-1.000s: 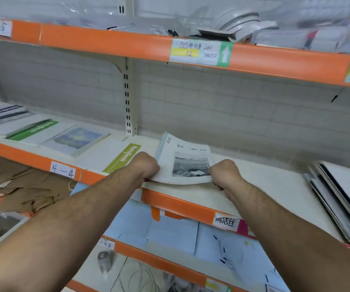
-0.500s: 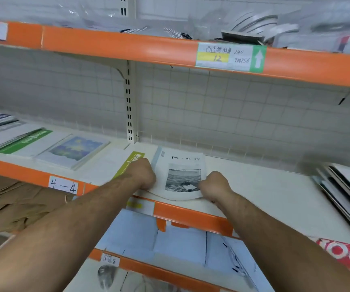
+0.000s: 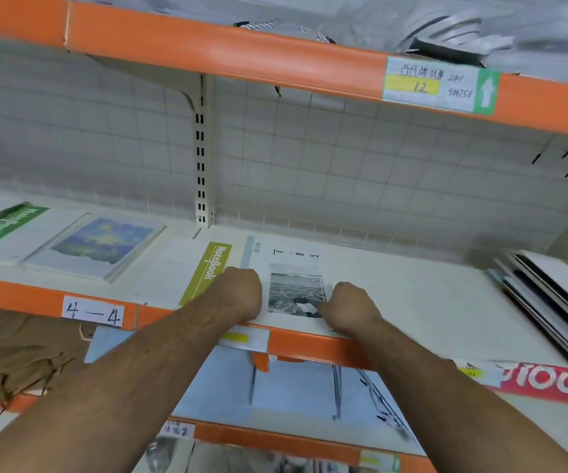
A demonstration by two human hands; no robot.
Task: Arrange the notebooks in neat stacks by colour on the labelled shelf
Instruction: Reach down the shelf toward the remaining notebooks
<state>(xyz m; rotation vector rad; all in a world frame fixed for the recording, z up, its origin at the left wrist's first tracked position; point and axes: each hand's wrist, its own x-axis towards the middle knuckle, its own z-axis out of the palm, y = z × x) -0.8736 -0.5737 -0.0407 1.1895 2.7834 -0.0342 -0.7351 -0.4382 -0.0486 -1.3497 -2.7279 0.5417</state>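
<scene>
A white notebook (image 3: 296,291) is marked with a black-and-white photograph. At its nine o'clock an olive-banded notebook (image 3: 204,271) is listed; further toward nine o'clock, a blue-and-yellow cover (image 3: 105,244). The shelf edge (image 3: 310,348) is finished orange.

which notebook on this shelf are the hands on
The white notebook with the black-and-white photo cover: left hand and right hand hold its near corners. The olive-strip notebook and blue-picture notebook lie further left.

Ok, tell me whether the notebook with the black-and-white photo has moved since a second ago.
Yes. The photo notebook was tipped up off the shelf; now it lies flat, down and left, close beside the green-striped notebook.
</scene>
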